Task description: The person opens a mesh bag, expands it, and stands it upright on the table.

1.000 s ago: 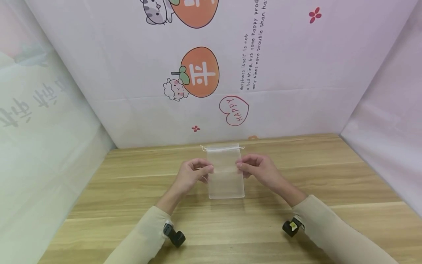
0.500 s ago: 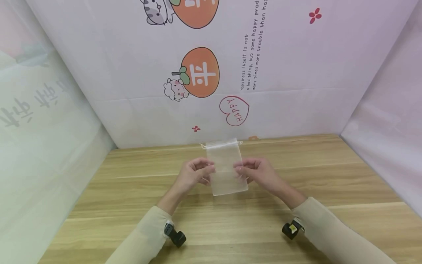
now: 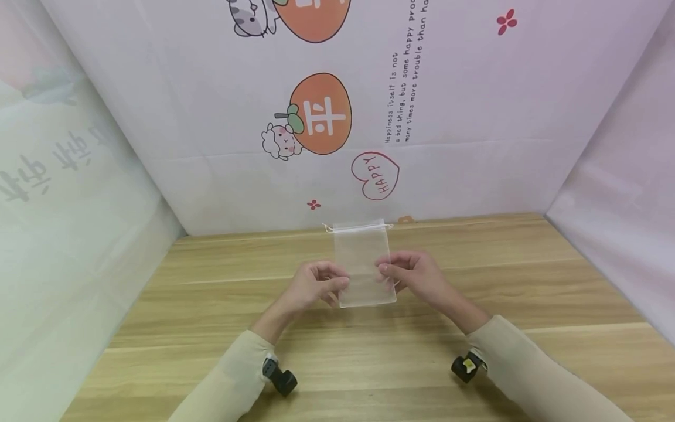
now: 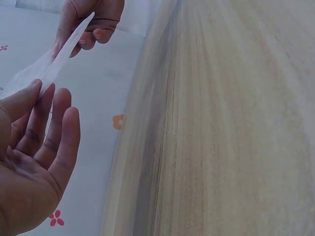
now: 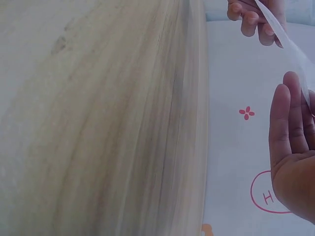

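Observation:
Between the two hands, a sheer white drawstring pouch is held up above the table, its corded top towards the back wall. My left hand pinches its left edge low down, thumb in front. On the other side my right hand pinches the right edge somewhat higher, and some of its fingers show through the thin fabric. In the left wrist view the pouch appears nearly edge-on, gripped between thumb and index finger. Part of the right hand's grip falls outside the right wrist view, where the pouch also looks thin.
A wood-grain table lies beneath the hands. Behind it rises a white printed backdrop with cartoon fruit and lettering. Pale cloth walls stand at both sides. Each sleeve carries a small black camera.
The left hand has shifted down to a lower place on the pouch's left edge. The pouch has risen slightly, tilting and then partly straightening; the right hand has barely moved.

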`<state>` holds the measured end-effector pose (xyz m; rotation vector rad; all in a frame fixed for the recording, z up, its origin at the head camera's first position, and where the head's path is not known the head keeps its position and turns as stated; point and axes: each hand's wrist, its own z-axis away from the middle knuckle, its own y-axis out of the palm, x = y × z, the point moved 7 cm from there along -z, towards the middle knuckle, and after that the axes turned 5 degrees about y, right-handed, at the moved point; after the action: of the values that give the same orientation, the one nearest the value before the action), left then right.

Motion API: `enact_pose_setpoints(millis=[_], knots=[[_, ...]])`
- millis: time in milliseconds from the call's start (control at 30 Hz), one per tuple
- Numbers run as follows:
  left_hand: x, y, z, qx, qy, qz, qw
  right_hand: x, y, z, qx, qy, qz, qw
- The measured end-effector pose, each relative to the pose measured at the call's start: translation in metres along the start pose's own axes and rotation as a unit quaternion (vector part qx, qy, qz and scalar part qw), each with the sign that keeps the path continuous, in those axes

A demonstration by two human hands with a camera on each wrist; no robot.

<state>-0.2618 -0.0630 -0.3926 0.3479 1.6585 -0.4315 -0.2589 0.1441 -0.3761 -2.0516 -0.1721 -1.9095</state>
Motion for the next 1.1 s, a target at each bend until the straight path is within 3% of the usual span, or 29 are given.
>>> enact_pose_setpoints(millis=[333,600,700,833,900,967,1033,1100], knots=[[-0.001,-0.001,0.000,-0.011,0.002,-0.015,0.9998,0.002,-0.001,0.001,-0.004,-0.001,-0.001,1.0000],[-0.005,0.001,0.000,-0.019,0.011,0.000,0.9998,0.004,-0.007,0.002,-0.004,0.003,0.024,0.9997],[-0.007,0.002,0.000,-0.021,0.013,0.008,0.9997,0.007,-0.013,0.004,-0.018,-0.003,0.046,0.9988],[-0.008,0.003,0.000,-0.021,0.016,0.020,0.9995,0.016,-0.023,0.010,-0.063,-0.045,0.084,0.9934],[-0.008,0.002,0.000,-0.021,0.016,0.027,0.9993,0.023,-0.026,0.015,-0.096,-0.089,0.119,0.9843],[-0.008,0.002,0.001,-0.023,0.014,0.033,0.9991,0.031,-0.027,0.021,-0.124,-0.151,0.164,0.9668],[-0.008,0.001,0.001,-0.024,0.013,0.037,0.9990,0.040,-0.025,0.027,-0.142,-0.227,0.233,0.9349],[-0.008,0.001,0.002,-0.025,0.010,0.037,0.9989,0.047,-0.018,0.033,-0.145,-0.301,0.302,0.8926]])
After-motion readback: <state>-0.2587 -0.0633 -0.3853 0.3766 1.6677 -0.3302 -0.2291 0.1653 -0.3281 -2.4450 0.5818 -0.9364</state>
